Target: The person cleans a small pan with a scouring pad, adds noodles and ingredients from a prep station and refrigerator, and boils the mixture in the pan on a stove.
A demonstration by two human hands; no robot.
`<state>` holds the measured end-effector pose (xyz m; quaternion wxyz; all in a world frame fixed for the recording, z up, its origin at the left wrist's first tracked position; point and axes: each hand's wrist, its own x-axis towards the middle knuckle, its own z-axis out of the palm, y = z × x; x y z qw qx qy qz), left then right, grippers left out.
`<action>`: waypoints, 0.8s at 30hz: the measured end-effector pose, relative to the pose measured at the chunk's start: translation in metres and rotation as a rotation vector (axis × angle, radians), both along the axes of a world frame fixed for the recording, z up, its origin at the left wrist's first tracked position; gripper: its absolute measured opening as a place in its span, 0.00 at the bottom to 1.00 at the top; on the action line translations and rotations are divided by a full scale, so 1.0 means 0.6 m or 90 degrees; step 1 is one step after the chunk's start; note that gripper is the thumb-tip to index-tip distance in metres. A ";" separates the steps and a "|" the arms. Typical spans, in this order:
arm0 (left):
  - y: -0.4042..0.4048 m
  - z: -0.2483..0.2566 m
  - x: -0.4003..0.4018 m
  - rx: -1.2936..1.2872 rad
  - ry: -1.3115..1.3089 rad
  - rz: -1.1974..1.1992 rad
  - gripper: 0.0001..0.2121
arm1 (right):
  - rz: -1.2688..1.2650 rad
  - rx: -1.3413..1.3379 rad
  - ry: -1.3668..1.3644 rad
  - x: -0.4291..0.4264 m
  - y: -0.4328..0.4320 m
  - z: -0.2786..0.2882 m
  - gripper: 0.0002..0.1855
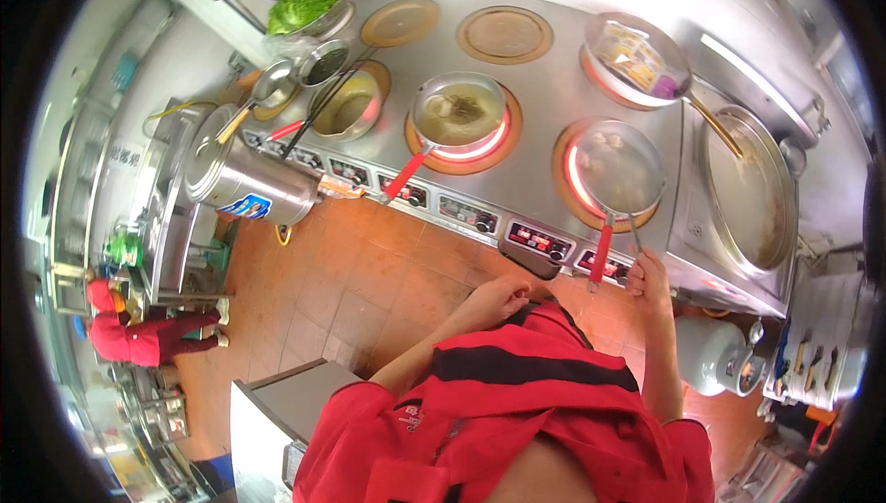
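My right hand (648, 280) grips the handle of a metal utensil that reaches into a steaming saucepan (618, 167) on a glowing burner; pale pieces lie in its liquid. The pan's red handle points towards me, just left of that hand. My left hand (511, 295) rests near my waist with its fingers curled; whether it holds anything cannot be made out. Further left, a second red-handled saucepan (458, 110) with yellowish broth and dark strands stands on another glowing burner. A frying pan (638, 60) holding printed packets sits behind the steaming saucepan.
A large oval vat (747, 191) of cloudy liquid is at the right. Left stand a pot (346, 107), strainers, a bowl of lettuce (309, 6) and a tall steel container (252, 181). A gas cylinder (713, 354) stands below right. Another person (131, 337) in red works far left.
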<state>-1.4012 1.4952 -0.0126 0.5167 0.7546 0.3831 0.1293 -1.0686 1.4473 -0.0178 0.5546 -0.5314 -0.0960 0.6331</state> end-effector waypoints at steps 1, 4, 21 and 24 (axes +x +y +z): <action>-0.002 -0.015 -0.002 0.001 -0.005 0.002 0.10 | 0.013 0.001 0.021 -0.003 -0.005 0.004 0.10; 0.000 -0.017 0.013 -0.006 -0.022 -0.013 0.10 | 0.016 -0.018 0.058 -0.016 -0.041 0.009 0.10; 0.005 -0.008 0.059 -0.013 0.016 -0.089 0.11 | -0.019 -0.034 -0.177 0.048 -0.041 0.037 0.12; -0.002 -0.010 0.048 -0.008 0.012 -0.060 0.11 | -0.026 0.019 -0.146 0.041 -0.037 0.037 0.13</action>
